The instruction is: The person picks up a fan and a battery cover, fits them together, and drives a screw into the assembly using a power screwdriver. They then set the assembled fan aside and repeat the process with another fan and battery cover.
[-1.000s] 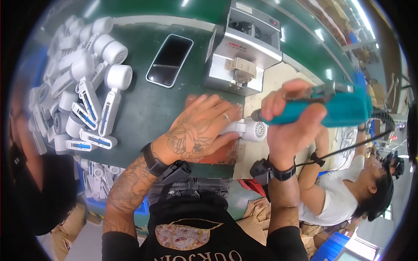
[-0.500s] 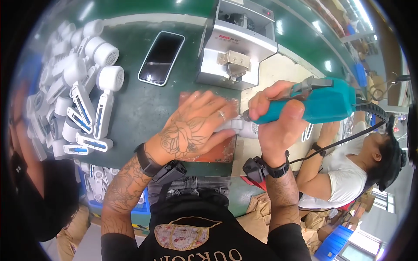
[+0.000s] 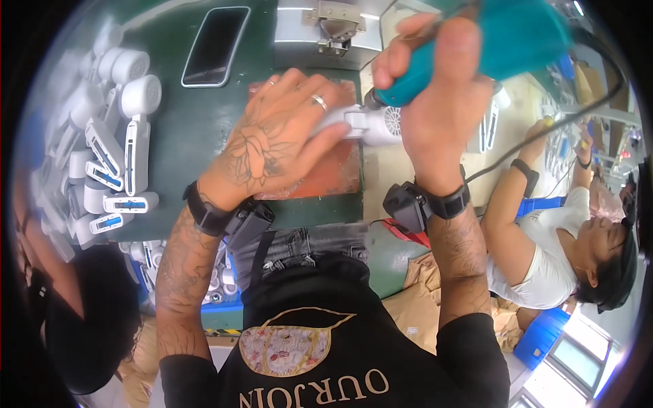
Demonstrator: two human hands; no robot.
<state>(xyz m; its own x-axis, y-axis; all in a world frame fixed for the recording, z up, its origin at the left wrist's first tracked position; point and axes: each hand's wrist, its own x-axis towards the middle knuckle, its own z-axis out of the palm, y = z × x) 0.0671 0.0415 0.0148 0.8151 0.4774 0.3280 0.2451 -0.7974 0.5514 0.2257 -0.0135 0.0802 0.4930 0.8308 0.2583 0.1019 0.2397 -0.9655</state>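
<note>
two bare hands at one bench; clock directions are taken from the centre of the view. one left hand [image 3: 272, 132], at 11 o'clock, is clamped on the handle of one white handheld unit [image 3: 377, 129], at 1 o'clock. the unit lies across the 3 o'clock edge of one reddish-brown mat [image 3: 326, 178], its single round grille beyond that edge. one right hand [image 3: 445, 109], near 2 o'clock, is wrapped around one teal power driver [image 3: 513, 44], blurred in part, its nose at the unit's neck; whether the tip touches cannot be told. one dark cable [image 3: 566, 115] curves nearby. one phone [image 3: 216, 47] lies at 11 o'clock and one metal-cased machine [image 3: 289, 34] stands at 12. one pile of white units [image 3: 141, 95], too overlapped to count, spreads between 9 and 10 o'clock; at least five handles show slots with blue. one co-worker [image 3: 537, 265] sits beyond 3 o'clock; a second person [image 3: 88, 319] appears at 8.
</note>
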